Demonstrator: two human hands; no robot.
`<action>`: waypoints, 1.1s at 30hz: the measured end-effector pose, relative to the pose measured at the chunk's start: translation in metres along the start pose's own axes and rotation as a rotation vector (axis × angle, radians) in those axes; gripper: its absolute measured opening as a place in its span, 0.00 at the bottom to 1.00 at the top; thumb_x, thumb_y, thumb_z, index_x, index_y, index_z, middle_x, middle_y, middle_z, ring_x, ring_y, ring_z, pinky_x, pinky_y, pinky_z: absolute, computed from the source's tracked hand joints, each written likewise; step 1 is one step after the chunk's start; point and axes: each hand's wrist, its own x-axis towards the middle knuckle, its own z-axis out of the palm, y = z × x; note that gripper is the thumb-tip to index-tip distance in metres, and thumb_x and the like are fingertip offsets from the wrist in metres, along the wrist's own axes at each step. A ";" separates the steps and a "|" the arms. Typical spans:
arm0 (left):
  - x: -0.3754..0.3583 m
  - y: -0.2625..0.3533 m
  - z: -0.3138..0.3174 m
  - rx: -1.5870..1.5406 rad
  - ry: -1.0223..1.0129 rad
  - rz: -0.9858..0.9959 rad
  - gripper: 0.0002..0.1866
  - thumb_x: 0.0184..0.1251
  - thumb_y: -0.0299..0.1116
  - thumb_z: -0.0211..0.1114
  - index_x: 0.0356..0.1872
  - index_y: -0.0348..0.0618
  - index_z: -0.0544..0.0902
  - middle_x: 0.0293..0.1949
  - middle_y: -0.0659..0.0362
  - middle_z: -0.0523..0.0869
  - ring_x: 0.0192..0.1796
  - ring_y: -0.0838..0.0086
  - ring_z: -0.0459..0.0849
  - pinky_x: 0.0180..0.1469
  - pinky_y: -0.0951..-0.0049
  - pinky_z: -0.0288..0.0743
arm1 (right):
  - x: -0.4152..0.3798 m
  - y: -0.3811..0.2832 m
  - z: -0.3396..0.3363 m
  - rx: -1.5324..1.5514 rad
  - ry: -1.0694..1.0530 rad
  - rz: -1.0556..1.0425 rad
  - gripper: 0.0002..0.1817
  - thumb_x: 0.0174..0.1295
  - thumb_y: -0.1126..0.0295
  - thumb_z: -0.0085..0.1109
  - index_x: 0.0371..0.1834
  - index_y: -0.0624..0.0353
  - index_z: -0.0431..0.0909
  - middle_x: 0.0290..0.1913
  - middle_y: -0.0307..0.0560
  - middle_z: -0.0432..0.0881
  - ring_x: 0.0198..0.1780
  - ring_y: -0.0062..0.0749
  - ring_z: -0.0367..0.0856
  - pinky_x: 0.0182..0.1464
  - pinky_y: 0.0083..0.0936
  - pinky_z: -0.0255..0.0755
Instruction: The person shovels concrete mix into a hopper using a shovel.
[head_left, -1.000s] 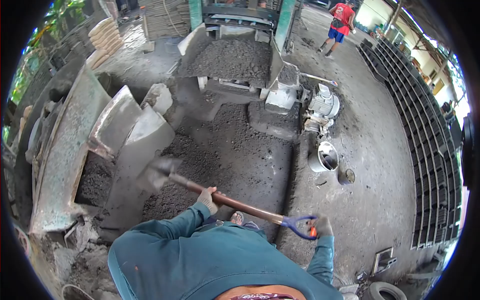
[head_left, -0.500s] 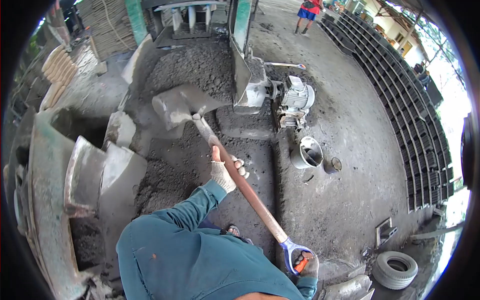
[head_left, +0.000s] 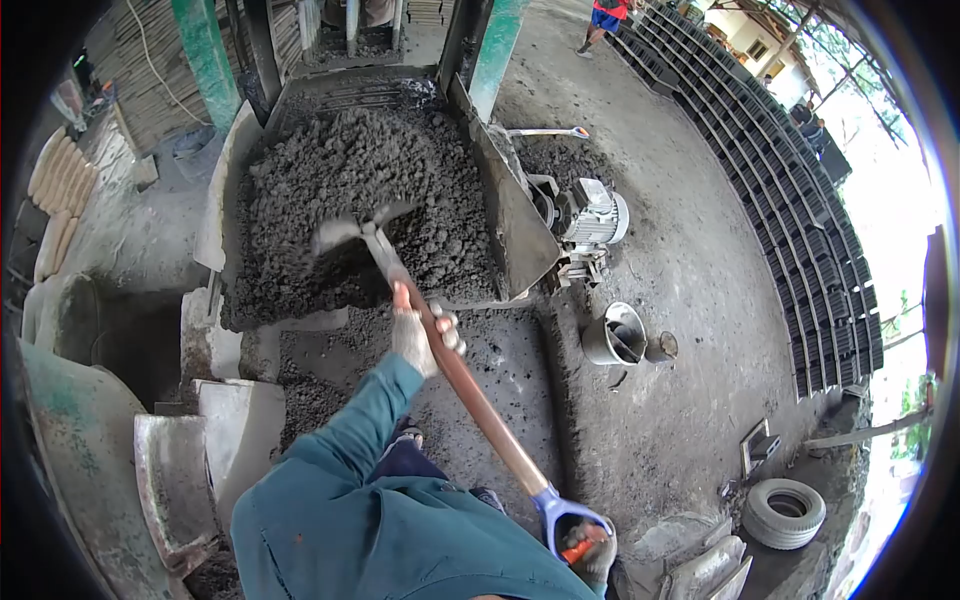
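A: Main object, quick: what and where?

B: Long-handled shovel [head_left: 487, 412] with a brown shaft. It slants from inside the grey metal-walled hopper [head_left: 520, 230] down to the bottom right of the wearer's teal top [head_left: 420, 545]. The metal blade [head_left: 337, 234] is at the dark crumbly mix [head_left: 330, 160], in from the hopper's near edge, roughly midway between its side walls.

A: Left hand?

B: Left hand [head_left: 415, 338], pale knit glove, gripping the shaft at its upper part, below the blade. Thumb lies along the left side, tip toward the blade; fingers [head_left: 449, 328] curl round to the right side. Shaft runs between them. Palm side hidden.

A: Right hand?

B: Right hand [head_left: 598, 552], pale glove too, at the far end. Fingers wrapped on the orange crossbar [head_left: 577, 551] of the blue D-shaped handle [head_left: 549, 501]. Finger detail blurred, and the sleeve runs off the bottom edge.

A: Anything else hard to read?

B: Blade's motion-blurred; can't tell how much of it touches the mix. Just below it there's a dark hollow, depth unclear. Person in red and blue [head_left: 606, 18] on the concrete floor [head_left: 690, 270], cut off at the top. White round bucket [head_left: 598, 342] stands near the floor's raised left edge, contents unclear. Grey finned motor [head_left: 598, 218] sits just beside the hopper's near right corner, mount partly shadowed.
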 end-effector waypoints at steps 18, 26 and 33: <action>-0.049 -0.069 0.068 0.210 -0.135 0.150 0.19 0.67 0.48 0.64 0.22 0.55 0.67 0.17 0.66 0.73 0.18 0.71 0.72 0.30 0.59 0.71 | 0.000 -0.051 -0.056 -0.125 -0.129 -0.246 0.10 0.52 0.72 0.63 0.37 0.62 0.78 0.25 0.49 0.81 0.25 0.38 0.81 0.29 0.35 0.78; -0.134 -0.242 0.049 0.141 -0.196 -0.264 0.14 0.65 0.40 0.63 0.21 0.54 0.71 0.21 0.63 0.74 0.23 0.67 0.75 0.43 0.51 0.72 | -0.060 -0.021 -0.254 -0.006 0.166 -0.158 0.05 0.53 0.73 0.61 0.26 0.60 0.74 0.22 0.46 0.78 0.22 0.34 0.78 0.24 0.30 0.73; -0.141 -0.270 0.008 0.034 0.011 -0.465 0.11 0.62 0.34 0.64 0.22 0.51 0.72 0.22 0.59 0.75 0.24 0.64 0.76 0.50 0.50 0.72 | -0.114 -0.005 -0.303 -0.233 0.360 -0.161 0.03 0.52 0.71 0.55 0.25 0.56 0.73 0.22 0.41 0.76 0.21 0.29 0.75 0.24 0.28 0.71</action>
